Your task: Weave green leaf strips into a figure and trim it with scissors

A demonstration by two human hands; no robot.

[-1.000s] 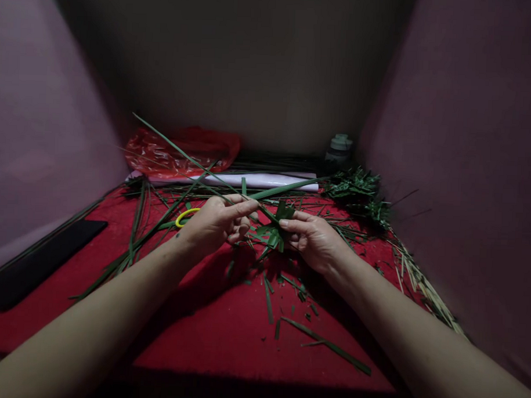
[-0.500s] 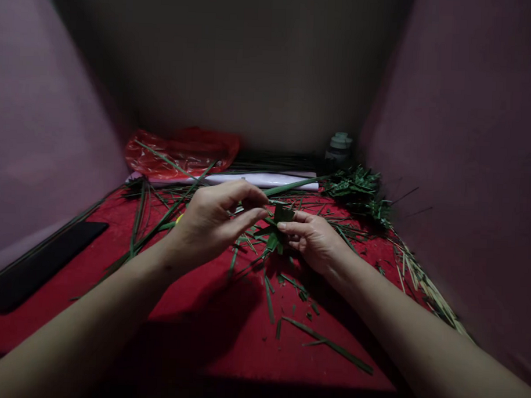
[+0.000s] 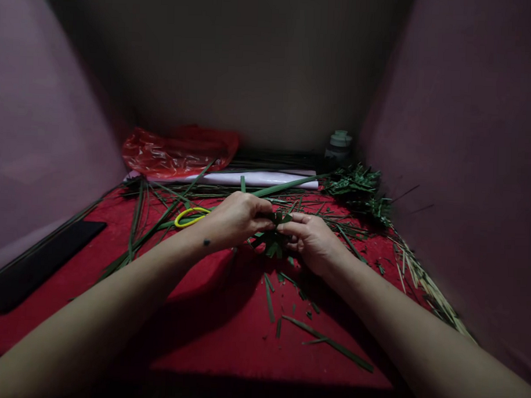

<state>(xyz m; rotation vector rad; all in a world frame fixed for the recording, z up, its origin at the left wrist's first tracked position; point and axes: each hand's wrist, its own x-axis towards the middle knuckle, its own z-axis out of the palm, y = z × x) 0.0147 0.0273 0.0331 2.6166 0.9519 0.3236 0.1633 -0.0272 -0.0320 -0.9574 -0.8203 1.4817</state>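
Observation:
Over the middle of the red table (image 3: pixel 225 343), a small piece of folded or woven green leaf strips (image 3: pixel 273 244) is held up between my hands. My right hand (image 3: pixel 315 242) pinches it from the right with thumb and fingers. From the left, my left hand (image 3: pixel 241 220) is closed with its fingertips at the leaf piece's upper left side; a strip end (image 3: pixel 243 183) stands up behind that hand. The fingertips partly hide the leaf piece. Just left of my left hand lies a yellow loop handle (image 3: pixel 190 216), its other end hidden.
Cut leaf strips (image 3: pixel 330 342) and scraps litter the table. At the back lie a red plastic bag (image 3: pixel 175 152), a white roll (image 3: pixel 257 179) and a capped bottle (image 3: pixel 339 144). Dark green leaf pieces (image 3: pixel 357 187) are heaped at right. A black flat object (image 3: pixel 45 267) lies left, between pink side walls.
My left hand has moved right and closed in on the leaf piece, uncovering the yellow loop. A long strip over the red bag has dropped from there. My right hand stays nearly in place.

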